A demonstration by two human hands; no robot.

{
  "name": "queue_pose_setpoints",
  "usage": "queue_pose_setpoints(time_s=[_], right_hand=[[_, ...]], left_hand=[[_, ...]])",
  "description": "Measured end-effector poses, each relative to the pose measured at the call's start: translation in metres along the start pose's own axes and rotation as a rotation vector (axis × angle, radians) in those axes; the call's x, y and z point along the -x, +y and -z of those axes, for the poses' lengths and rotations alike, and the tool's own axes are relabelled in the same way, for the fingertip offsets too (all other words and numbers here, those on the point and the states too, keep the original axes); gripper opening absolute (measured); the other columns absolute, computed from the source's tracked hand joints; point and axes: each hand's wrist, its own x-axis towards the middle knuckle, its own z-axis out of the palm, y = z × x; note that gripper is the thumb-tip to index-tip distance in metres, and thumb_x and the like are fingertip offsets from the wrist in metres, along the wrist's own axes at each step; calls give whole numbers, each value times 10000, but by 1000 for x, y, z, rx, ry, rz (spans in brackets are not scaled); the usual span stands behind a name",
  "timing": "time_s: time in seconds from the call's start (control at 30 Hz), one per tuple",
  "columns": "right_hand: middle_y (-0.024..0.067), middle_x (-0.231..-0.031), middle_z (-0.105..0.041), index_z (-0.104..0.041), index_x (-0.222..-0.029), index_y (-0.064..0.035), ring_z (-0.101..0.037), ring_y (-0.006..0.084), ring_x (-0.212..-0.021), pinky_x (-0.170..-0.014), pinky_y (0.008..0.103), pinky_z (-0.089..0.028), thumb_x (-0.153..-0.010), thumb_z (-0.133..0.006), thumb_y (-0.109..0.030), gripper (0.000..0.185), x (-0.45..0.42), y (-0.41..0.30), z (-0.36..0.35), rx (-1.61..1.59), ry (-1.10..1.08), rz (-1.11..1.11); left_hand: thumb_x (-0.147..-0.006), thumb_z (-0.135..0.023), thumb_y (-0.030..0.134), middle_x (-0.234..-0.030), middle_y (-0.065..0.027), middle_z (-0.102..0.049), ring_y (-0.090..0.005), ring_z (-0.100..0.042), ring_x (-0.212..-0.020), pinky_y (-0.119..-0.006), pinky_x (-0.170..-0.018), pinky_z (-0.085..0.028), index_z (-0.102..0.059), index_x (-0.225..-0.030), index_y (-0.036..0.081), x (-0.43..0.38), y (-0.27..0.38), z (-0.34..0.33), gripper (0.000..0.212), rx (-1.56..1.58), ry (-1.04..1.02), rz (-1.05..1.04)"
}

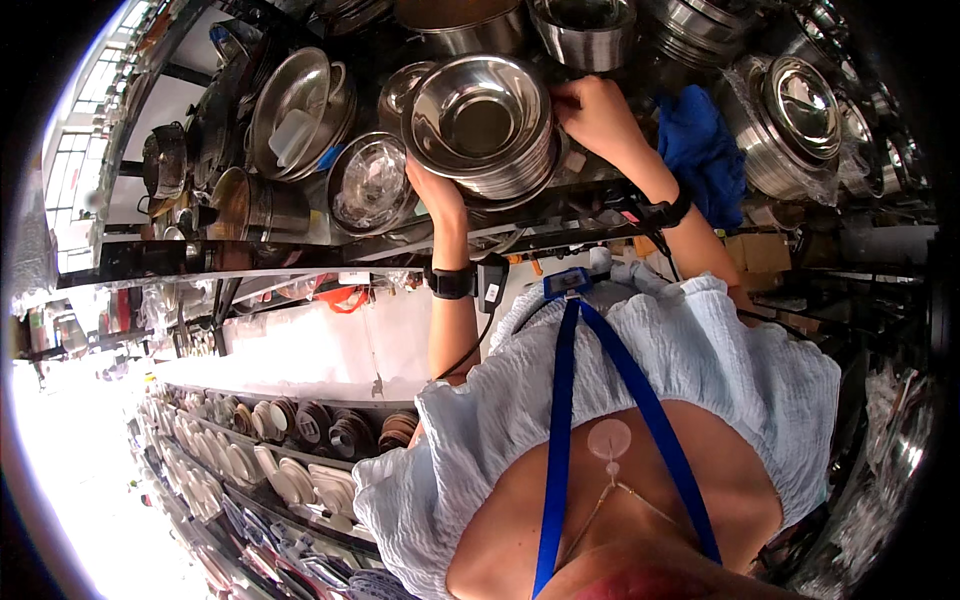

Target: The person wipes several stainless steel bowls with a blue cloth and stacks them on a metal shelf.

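Observation:
A tall stack of stainless steel bowls (484, 124) stands on the dark shelf before me, with a wider metal rim visible beneath it. My left hand (437, 191) is at the lower left side of the stack; its fingers are mostly hidden behind the bowls, so its hold is unclear. At the right of the stack, my right hand (596, 112) has bent fingers close to the upper bowl rims; whether they grip a rim cannot be told. Left of the stack sits a metal bowl (337, 217) with clear plastic wrap (373, 178) in it.
Metal strainers (262, 127) and a steel pot (244, 202) stand at the left. A blue cloth (697, 150) hangs over the shelf edge at the right, beside stacked steel basins (765, 154). More steel pots (589, 37) stand behind. Shelves of plates (285, 476) lie at lower left.

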Motion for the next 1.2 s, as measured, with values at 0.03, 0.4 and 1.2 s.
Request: queue_pose_setpoints(time_s=[0.03,0.4,1.2], right_hand=[[222,-825,-650,-704,-955,-16,-656,362,-746,-693,386,-525,-771,-597,-88,224,2,1,0,-3,-5,0],[147,-1293,-555,-489,-1324,6,-510,180,-1182,-1006,306,-371,-996,-438,-292,446,26,15,-30,-579,4,-245],[106,-1551,-115,-28,-1494,-28,-136,202,-1411,-1150,328,-135,-1012,-226,-473,685,41,30,-48,-646,-226,-137]], left_hand=[[-1000,-355,260,-1101,-172,-613,-201,-551,-986,-312,-916,-405,-531,-1185,-103,0,3,2,444,-136,-12,-34],[-1041,-280,288,-1314,-182,-505,-221,-471,-1197,-295,-1030,-326,-377,-1344,-115,26,19,17,513,-109,-100,-22],[-1023,-301,384,-1453,-192,-239,-268,-240,-1334,-355,-1105,-154,-138,-1439,-3,39,-7,26,591,-122,-272,-41]])
